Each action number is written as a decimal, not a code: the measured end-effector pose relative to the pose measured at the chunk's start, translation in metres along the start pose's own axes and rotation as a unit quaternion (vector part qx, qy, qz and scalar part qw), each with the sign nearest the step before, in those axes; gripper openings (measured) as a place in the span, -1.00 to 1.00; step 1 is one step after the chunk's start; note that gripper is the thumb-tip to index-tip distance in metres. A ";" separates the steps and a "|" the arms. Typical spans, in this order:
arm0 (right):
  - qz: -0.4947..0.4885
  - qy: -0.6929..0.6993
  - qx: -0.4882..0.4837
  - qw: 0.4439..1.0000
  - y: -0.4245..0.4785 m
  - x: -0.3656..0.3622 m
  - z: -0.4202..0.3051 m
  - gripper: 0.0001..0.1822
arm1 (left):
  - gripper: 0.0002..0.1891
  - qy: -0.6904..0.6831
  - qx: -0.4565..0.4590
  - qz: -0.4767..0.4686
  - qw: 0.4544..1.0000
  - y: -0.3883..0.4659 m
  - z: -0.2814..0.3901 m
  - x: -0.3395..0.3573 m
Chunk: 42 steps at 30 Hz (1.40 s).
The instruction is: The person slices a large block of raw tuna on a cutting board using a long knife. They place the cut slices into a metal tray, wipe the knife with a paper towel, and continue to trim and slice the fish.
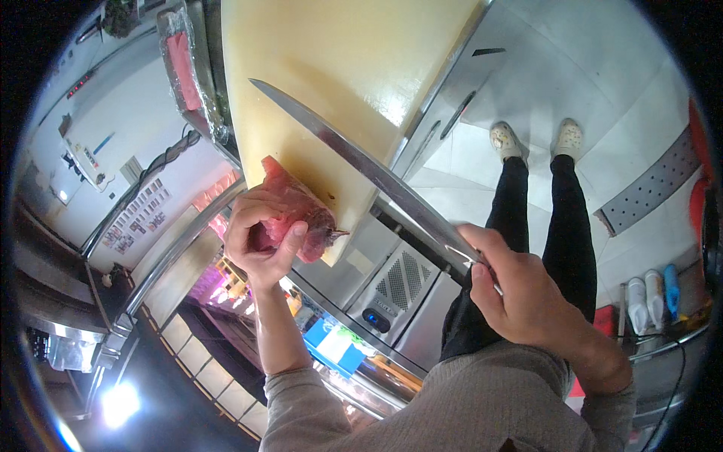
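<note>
In my right hand (525, 294) is the handle end of a long, slender slicing knife (361, 164). Its blade slants up and left across the pale yellow cutting board (339, 51), with the pointed tip toward the board's left side. My left hand (262, 234) grips a chunk of raw red flesh (305, 209), fish or meat, at the board's near left corner. Fingers curl over one side of the chunk and the thumb presses on its near face. A darker patch shows at the chunk's right end. The blade is apart from the flesh, to its right.
Left of the board stands a tray lined with plastic film (212, 118), holding a pink block (183, 70). A stainless steel refrigerated counter (361, 277) supports the board. White bottles (638, 305) stand at the far right, near a perforated grey strip (649, 181) on the tiled floor.
</note>
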State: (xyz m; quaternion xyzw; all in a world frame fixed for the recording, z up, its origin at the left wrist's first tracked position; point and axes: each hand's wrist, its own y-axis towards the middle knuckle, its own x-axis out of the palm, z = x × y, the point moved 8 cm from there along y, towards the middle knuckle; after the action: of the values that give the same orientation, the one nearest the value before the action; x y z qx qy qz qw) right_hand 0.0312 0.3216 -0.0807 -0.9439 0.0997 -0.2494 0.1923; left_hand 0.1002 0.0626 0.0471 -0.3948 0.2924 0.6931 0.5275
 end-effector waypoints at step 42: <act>-0.098 -0.113 -0.058 0.987 0.024 0.043 0.006 -0.21 | -0.65 -0.050 0.041 0.006 0.998 0.020 -0.024 0.029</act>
State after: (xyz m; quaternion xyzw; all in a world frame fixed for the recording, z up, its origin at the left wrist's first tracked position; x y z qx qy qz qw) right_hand 0.0688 0.2899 -0.0769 -0.9808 -0.0015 -0.1521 0.1218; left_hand 0.0824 0.0517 0.0101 -0.3354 0.2963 0.7025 0.5533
